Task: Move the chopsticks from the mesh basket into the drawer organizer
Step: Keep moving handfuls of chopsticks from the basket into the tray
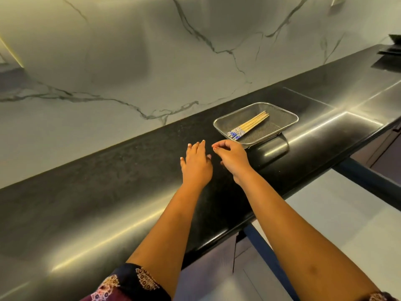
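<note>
A rectangular metal mesh basket point(282, 118) sits on the black counter, right of centre. Inside it lies a bundle of wooden chopsticks point(249, 125) with blue-and-white patterned ends, angled toward the near left corner. My left hand point(195, 164) hovers flat over the counter with fingers spread, holding nothing. My right hand point(232, 158) is just left of the basket's near corner, fingers loosely curled and empty, a short way from the chopsticks' patterned ends. No drawer organizer is in view.
The black counter point(108, 203) runs diagonally, backed by a white marble wall point(130, 61). Dark objects point(390, 48) sit at the far right end. Below the counter edge are cabinet fronts point(217, 274) and a blue frame point(267, 261) over pale floor.
</note>
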